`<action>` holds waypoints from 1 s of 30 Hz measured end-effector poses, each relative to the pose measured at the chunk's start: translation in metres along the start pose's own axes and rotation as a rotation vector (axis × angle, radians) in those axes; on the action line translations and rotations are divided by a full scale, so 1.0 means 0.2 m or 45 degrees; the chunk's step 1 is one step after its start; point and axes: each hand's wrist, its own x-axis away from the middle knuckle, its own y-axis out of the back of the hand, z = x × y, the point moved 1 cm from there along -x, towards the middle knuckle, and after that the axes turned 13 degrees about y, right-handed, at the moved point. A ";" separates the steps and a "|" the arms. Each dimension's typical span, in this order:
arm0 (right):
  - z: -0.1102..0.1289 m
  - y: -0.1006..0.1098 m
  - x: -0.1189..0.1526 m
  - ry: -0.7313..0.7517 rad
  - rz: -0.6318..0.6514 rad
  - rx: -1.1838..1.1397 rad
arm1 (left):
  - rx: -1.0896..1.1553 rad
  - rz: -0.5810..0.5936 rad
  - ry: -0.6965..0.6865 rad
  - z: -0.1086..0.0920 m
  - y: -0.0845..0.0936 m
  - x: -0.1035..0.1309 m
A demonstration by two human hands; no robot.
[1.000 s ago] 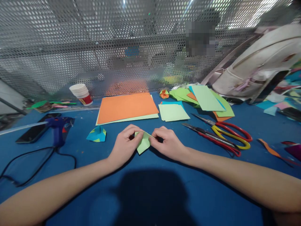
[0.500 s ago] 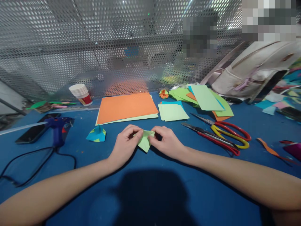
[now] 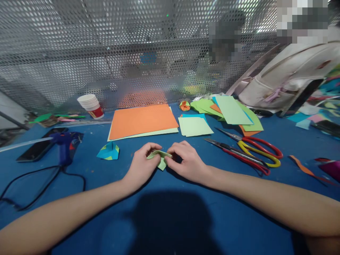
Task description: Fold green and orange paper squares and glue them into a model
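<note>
on table (image 3: 239, 209), inside far edge: pinching paper (image 3: 163, 164) in half-curled left hand (image 3: 143, 161), right hand (image 3: 187, 159); likely light, crease-prone; hold by edges.

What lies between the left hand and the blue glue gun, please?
In the head view, a small folded paper piece, blue with yellow-green patches, lies between the left hand and the glue gun.
</note>
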 end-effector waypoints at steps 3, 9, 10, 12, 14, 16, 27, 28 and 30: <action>0.01 0.00 0.00 0.053 0.041 0.015 | 0.009 -0.047 0.031 0.00 0.00 0.00; 0.02 0.00 0.00 0.073 0.065 0.046 | 0.032 -0.076 0.074 0.01 0.00 0.00; 0.02 0.00 0.00 0.059 0.072 0.049 | 0.027 -0.065 0.062 0.00 0.00 0.00; 0.01 0.00 0.00 -0.005 0.084 0.046 | 0.030 -0.021 0.032 -0.01 0.00 0.01; -0.01 0.00 -0.01 -0.132 0.075 0.027 | 0.053 0.045 0.014 -0.02 -0.01 0.02; -0.03 0.00 -0.01 -0.271 0.052 -0.005 | 0.088 0.097 0.013 -0.03 -0.01 0.02; -0.05 0.02 -0.02 -0.373 0.066 -0.186 | 0.254 0.352 0.124 -0.03 -0.02 0.04; -0.05 0.03 -0.02 -0.380 0.064 -0.207 | 0.234 0.335 0.112 -0.03 -0.02 0.04; -0.05 0.03 -0.02 -0.382 0.043 -0.246 | 0.183 0.303 0.082 -0.03 -0.02 0.03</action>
